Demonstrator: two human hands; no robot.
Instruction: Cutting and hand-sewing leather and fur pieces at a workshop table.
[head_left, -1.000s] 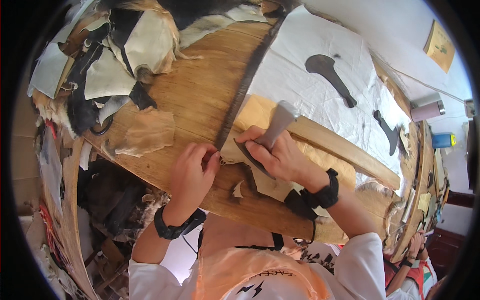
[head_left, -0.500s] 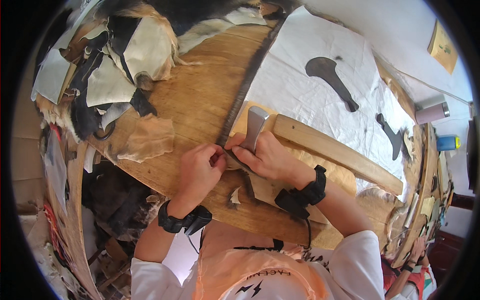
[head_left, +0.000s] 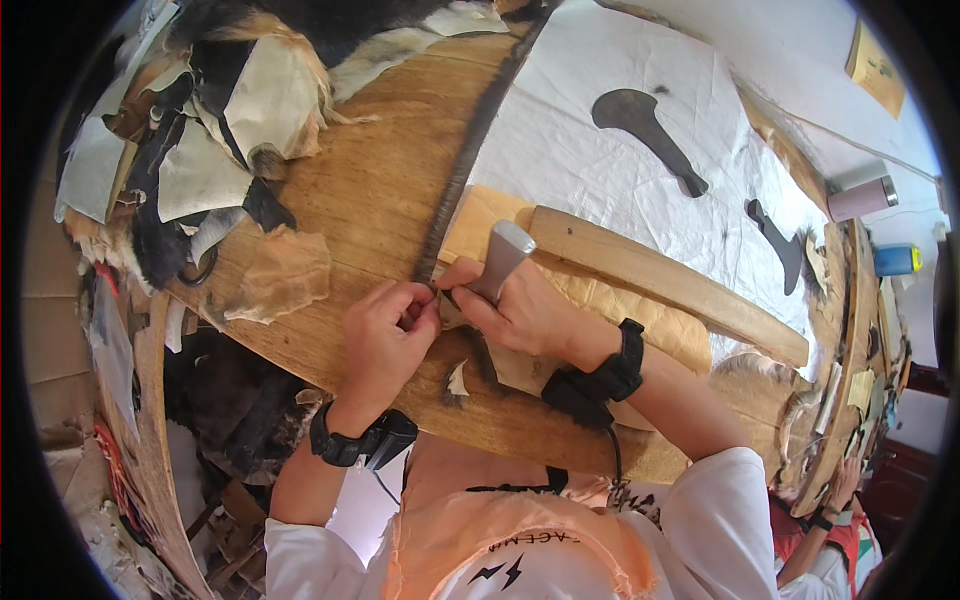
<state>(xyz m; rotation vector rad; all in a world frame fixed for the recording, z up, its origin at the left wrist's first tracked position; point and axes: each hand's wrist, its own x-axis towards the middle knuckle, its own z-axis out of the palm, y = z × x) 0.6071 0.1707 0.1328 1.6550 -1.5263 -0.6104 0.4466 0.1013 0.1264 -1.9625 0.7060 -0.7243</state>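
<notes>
from right grip (head_left: 525, 315), grey handle (head_left: 506, 262) slants away, rightward

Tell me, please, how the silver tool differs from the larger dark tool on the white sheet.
The silver tool is gripped in the right hand, its shaft raised; the larger dark tool lies flat on the white sheet. The silver tool looks shiny, the larger dark tool dull.

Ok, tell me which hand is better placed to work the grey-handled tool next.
Right, I'd judge: the right hand grips the tool's grey handle, while the left hand is off it, curled beside the dark fur edge.
</notes>
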